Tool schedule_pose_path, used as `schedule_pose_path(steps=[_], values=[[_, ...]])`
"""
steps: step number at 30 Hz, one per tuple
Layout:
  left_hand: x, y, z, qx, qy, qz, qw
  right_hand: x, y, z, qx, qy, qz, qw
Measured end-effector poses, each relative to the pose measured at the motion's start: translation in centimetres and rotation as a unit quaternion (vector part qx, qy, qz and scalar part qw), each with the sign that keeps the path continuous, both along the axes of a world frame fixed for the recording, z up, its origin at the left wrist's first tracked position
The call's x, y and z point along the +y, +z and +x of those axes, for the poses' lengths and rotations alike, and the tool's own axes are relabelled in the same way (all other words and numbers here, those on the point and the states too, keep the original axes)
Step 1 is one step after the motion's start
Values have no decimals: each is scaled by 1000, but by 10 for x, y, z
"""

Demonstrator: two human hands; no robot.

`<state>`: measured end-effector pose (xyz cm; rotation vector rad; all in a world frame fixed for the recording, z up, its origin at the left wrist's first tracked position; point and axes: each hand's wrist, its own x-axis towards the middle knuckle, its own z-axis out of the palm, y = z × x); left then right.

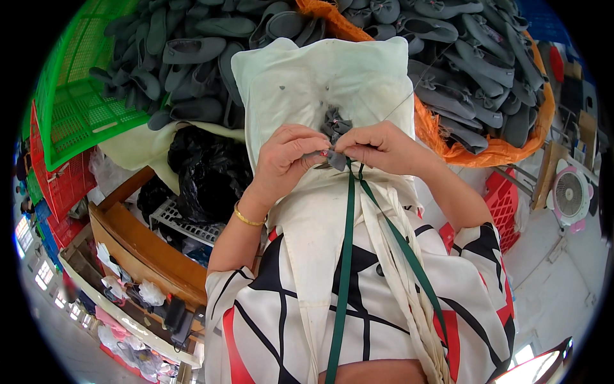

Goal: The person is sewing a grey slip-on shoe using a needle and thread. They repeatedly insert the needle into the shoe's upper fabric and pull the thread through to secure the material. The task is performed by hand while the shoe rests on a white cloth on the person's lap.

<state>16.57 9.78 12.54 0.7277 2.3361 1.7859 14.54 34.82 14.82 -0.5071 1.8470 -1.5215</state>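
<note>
Over a pale, cushion-like cloth pad point(275, 83) my two hands meet. A small grey fabric bow point(337, 161) with a reddish spot is pinched in the fingers of my left hand point(279, 157), which has a gold bangle at the wrist. The thumb and forefinger of my right hand point(384, 146) are pressed together at the bow's right side; what they hold is too small to make out. A thin thread point(400, 105) runs from behind my right hand toward the upper right. Several more grey bows point(334, 121) lie bunched on the pad just beyond my fingers.
Grey fabric shoes point(194, 51) are heaped at the far left beside a green plastic crate point(77, 83). More fill an orange sack point(435, 131) at the right. A black plastic bag point(208, 173) and a wooden drawer point(144, 243) stand left; a fan point(571, 192) is at right.
</note>
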Motion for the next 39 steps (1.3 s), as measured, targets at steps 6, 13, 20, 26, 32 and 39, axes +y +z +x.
schedule_pose_path(steps=[6, 13, 20, 26, 32, 39], values=[[2, -8, 16, -114, 17, 76, 990, -6, -2, 7, -91, -4, 0, 996], [7, -14, 24, -106, 39, 110, 987, -13, 2, 15, -181, -37, 23, 983], [9, -4, 25, -211, 62, 113, 969, -9, 7, 12, -175, -38, 14, 984], [7, -9, 25, -201, 34, 144, 968, -3, -7, 14, -95, -14, -33, 995], [5, -11, 25, -210, 24, 159, 964, -5, -7, 14, -96, -15, -30, 995], [6, -7, 24, -172, 17, 132, 976, -12, 8, 13, -201, -34, 13, 979]])
